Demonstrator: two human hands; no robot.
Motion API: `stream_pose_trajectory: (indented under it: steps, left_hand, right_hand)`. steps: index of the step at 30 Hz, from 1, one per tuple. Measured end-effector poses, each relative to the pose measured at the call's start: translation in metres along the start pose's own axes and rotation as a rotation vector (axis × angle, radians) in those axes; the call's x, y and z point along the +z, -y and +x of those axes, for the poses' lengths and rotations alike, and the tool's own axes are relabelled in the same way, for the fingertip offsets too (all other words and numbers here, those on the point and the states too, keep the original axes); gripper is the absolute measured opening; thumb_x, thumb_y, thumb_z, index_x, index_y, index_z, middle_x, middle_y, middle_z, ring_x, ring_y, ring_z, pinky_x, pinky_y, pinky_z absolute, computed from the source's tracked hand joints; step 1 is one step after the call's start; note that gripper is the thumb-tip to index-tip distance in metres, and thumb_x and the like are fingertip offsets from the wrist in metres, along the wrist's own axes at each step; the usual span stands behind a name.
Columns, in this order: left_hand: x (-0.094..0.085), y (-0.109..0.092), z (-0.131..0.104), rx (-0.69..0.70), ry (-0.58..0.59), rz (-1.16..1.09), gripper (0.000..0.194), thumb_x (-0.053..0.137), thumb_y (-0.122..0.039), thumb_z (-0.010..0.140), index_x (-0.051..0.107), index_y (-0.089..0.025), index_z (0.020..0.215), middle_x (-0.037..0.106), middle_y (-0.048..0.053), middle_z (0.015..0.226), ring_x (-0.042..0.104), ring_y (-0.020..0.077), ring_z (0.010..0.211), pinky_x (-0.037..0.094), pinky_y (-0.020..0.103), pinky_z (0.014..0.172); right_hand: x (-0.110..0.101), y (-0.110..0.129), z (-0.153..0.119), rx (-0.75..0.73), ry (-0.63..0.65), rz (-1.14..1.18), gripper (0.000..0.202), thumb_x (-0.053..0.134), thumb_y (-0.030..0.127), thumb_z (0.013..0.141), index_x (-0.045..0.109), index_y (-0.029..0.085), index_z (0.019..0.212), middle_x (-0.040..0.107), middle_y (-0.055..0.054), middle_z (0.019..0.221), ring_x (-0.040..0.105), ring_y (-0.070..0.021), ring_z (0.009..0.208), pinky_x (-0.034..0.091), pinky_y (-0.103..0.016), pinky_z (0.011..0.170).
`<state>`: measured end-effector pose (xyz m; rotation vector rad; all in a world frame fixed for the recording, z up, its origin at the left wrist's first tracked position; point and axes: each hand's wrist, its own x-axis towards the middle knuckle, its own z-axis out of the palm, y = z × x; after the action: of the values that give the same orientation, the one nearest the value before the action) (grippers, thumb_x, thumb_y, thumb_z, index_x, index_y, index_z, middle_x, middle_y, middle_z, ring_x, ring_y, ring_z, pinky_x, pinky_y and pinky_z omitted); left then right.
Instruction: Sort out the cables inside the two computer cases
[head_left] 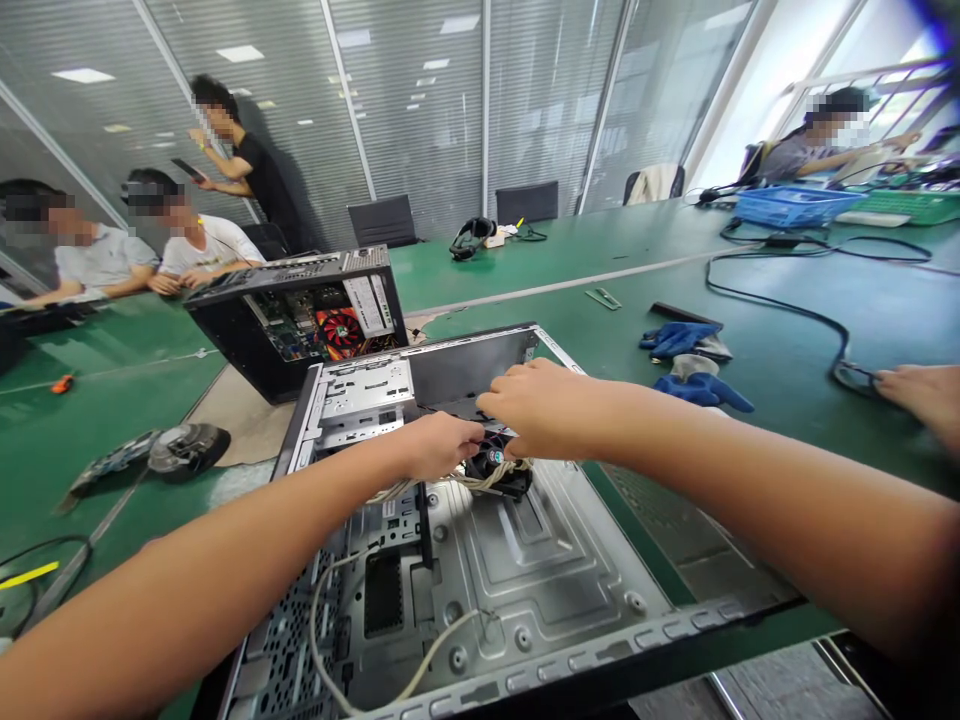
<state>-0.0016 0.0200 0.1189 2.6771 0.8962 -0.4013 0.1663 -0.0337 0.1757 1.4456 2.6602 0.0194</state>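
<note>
An open metal computer case lies on its side in front of me, with bare ribbed metal showing inside. A small black cooling fan with a round hub label sits inside it, wrapped by a bundle of beige cables. My left hand is closed, its fingertips pinching the fan's left edge. From the right and above, my right hand curls its fingers and thumb round the fan. A loose grey cable loops across the near part of the case. Fingers hide part of the fan.
Behind stands a second computer tower, its red fan showing. Blue-grey gloves lie to the right, a dark tool-like item to the left. Another person's hand touches a black cable at right. Several people sit or stand around the green table.
</note>
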Motion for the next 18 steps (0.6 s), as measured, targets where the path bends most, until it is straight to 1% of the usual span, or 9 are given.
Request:
stream_pose_trajectory:
  steps: [1,3,4,5,6,8,11,15,18]
  left_hand:
    - [0.001,0.002,0.0,0.009,-0.008,-0.006,0.023,0.041,-0.025,0.093,0.063,-0.02,0.098,0.07,0.005,0.09,0.063,0.0174,0.077,0.042,0.025,0.066]
    - [0.001,0.004,-0.001,0.023,-0.024,-0.015,0.022,0.042,-0.022,0.091,0.063,-0.019,0.097,0.07,0.005,0.092,0.064,0.0174,0.079,0.042,0.024,0.067]
    - [0.0,0.004,-0.001,0.022,-0.025,-0.017,0.021,0.043,-0.022,0.091,0.064,-0.019,0.096,0.07,0.005,0.092,0.064,0.0177,0.079,0.043,0.024,0.066]
    - [-0.001,0.004,-0.002,0.008,-0.014,-0.022,0.02,0.045,-0.024,0.09,0.064,-0.019,0.095,0.071,0.006,0.09,0.064,0.0181,0.079,0.043,0.025,0.065]
    - [-0.002,0.004,-0.002,-0.014,0.006,-0.033,0.018,0.049,-0.026,0.088,0.064,-0.018,0.095,0.071,0.006,0.089,0.065,0.0184,0.077,0.043,0.025,0.063]
    - [-0.005,0.002,-0.003,-0.08,0.08,-0.089,0.019,0.055,-0.029,0.085,0.064,-0.017,0.096,0.071,0.005,0.084,0.065,0.017,0.069,0.043,0.024,0.059]
    - [-0.007,0.0,-0.001,-0.154,0.157,-0.109,0.019,0.056,-0.031,0.084,0.067,-0.017,0.091,0.072,0.004,0.08,0.065,0.016,0.066,0.043,0.024,0.058]
    - [-0.005,0.0,0.002,-0.148,0.133,-0.04,0.025,0.056,-0.036,0.085,0.069,-0.017,0.092,0.073,0.007,0.089,0.066,0.0194,0.078,0.045,0.025,0.064]
    - [-0.006,0.0,0.002,-0.124,0.12,-0.053,0.029,0.057,-0.041,0.084,0.07,-0.018,0.097,0.073,0.007,0.095,0.066,0.0208,0.082,0.045,0.026,0.065]
  right_hand:
    - [0.005,-0.001,0.012,0.023,0.114,0.013,0.025,0.076,0.025,0.07,0.069,0.018,0.093,0.069,-0.009,0.087,0.061,-0.0225,0.078,0.043,-0.035,0.072]
    - [0.016,-0.003,0.028,0.046,0.308,0.057,0.01,0.066,0.02,0.079,0.071,0.016,0.086,0.067,-0.009,0.076,0.058,-0.0177,0.064,0.04,-0.032,0.062]
    - [0.023,-0.005,0.033,0.024,0.38,0.07,0.013,0.059,0.016,0.083,0.071,0.014,0.079,0.066,-0.009,0.071,0.055,-0.0158,0.059,0.037,-0.031,0.058]
    - [0.029,-0.008,0.035,-0.001,0.399,0.091,0.02,0.053,0.013,0.085,0.07,0.014,0.075,0.064,-0.008,0.069,0.053,-0.0149,0.056,0.035,-0.03,0.056]
    - [0.034,-0.011,0.036,-0.007,0.38,0.133,0.025,0.049,0.015,0.088,0.07,0.014,0.074,0.064,-0.009,0.069,0.052,-0.0148,0.054,0.034,-0.03,0.055]
    - [0.041,-0.017,0.036,-0.005,0.264,0.202,0.027,0.045,0.016,0.089,0.069,0.014,0.076,0.065,-0.009,0.072,0.051,-0.0155,0.058,0.032,-0.03,0.056]
    - [0.043,-0.023,0.035,0.014,0.116,0.337,0.024,0.048,0.021,0.087,0.063,0.016,0.069,0.061,-0.006,0.069,0.048,-0.0149,0.061,0.03,-0.03,0.058]
    - [0.036,-0.022,0.035,0.078,0.039,0.63,0.031,0.051,0.033,0.084,0.049,0.018,0.057,0.043,0.002,0.055,0.038,-0.0115,0.054,0.028,-0.028,0.055]
    - [0.035,-0.023,0.036,0.172,-0.067,0.753,0.032,0.052,0.035,0.082,0.042,0.019,0.056,0.032,0.005,0.053,0.032,-0.0103,0.053,0.025,-0.027,0.053]
